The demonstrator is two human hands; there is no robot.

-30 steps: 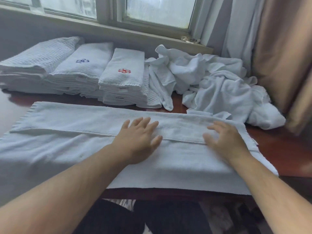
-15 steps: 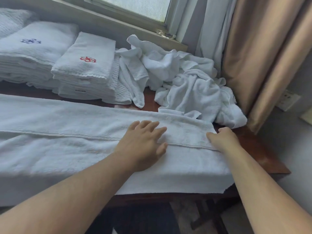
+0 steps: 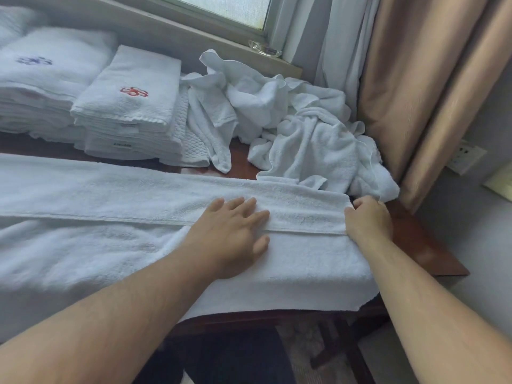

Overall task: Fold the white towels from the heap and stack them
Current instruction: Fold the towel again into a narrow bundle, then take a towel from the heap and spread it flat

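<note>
A long white towel lies across the table, its far edge folded toward me along a lengthwise seam. My left hand presses flat on it near the seam, fingers spread. At the towel's right end my right hand curls its fingers over the short edge and grips it. Behind it, the heap of crumpled white towels sits at the back right. Folded stacks stand at the back left: one topped by a red emblem, one by a blue emblem.
The dark wooden table ends just right of my right hand. Beige curtains hang at the right, close to the heap. A window sill runs behind the stacks. A wall socket is at the far right.
My right hand slid right to the towel's end and curled round its edge. The left hand stayed pressing near the seam. The camera turned right.
</note>
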